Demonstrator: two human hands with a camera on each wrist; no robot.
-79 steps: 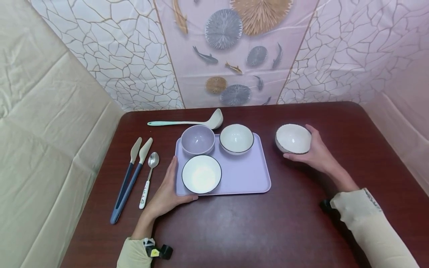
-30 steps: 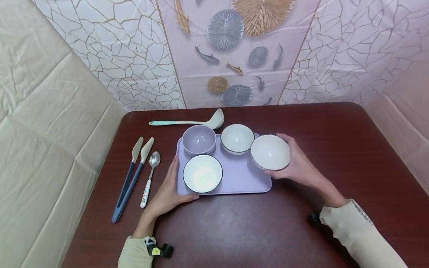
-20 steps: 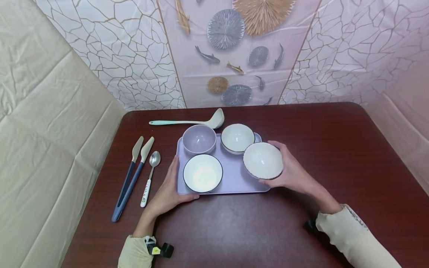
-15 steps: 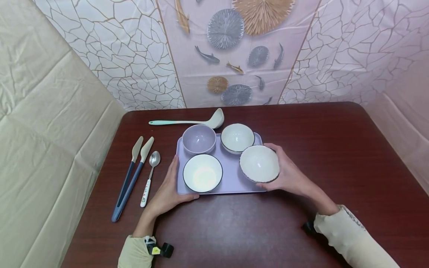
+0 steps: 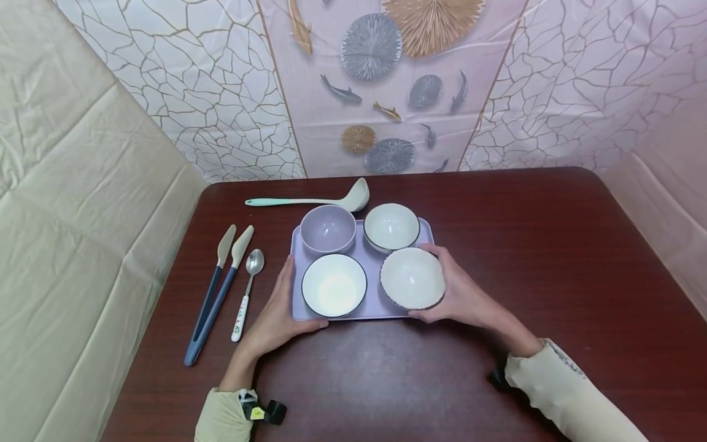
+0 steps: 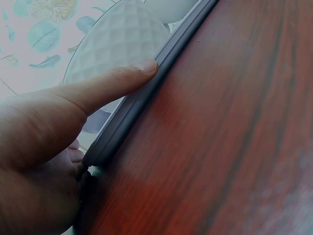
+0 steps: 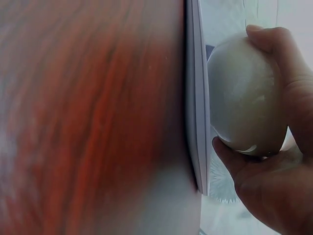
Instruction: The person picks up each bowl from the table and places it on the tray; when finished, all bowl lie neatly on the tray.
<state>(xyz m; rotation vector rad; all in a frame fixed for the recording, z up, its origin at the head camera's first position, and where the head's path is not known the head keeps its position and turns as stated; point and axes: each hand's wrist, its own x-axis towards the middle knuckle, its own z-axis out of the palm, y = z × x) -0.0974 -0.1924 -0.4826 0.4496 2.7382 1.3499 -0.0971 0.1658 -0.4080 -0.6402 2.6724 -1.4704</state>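
My right hand (image 5: 450, 291) grips a white bowl with a dark, uneven rim (image 5: 412, 279), thumb at the front and fingers behind. The bowl is over the front right part of the lilac tray (image 5: 373, 307); whether its base touches is hidden. In the right wrist view, thumb and fingers span the bowl's wall (image 7: 247, 98). My left hand (image 5: 278, 319) holds the tray's front left corner. Its thumb lies across the front rim (image 6: 146, 93), with the fingers along the left side. A dark-rimmed white bowl (image 5: 334, 286), a lilac bowl (image 5: 328, 229) and another white bowl (image 5: 391, 227) stand on the tray.
A ladle with a mint handle (image 5: 309, 202) lies behind the tray. Left of it on the dark wooden table (image 5: 375, 380) lie a metal spoon with a white handle (image 5: 247, 294) and blue-handled tongs (image 5: 217, 294). A patterned cloth (image 5: 370, 92) hangs behind.
My right hand has carried the white bowl leftward and toward me, from the table right of the tray to over the tray's front right. My left hand has stayed at the tray's corner.
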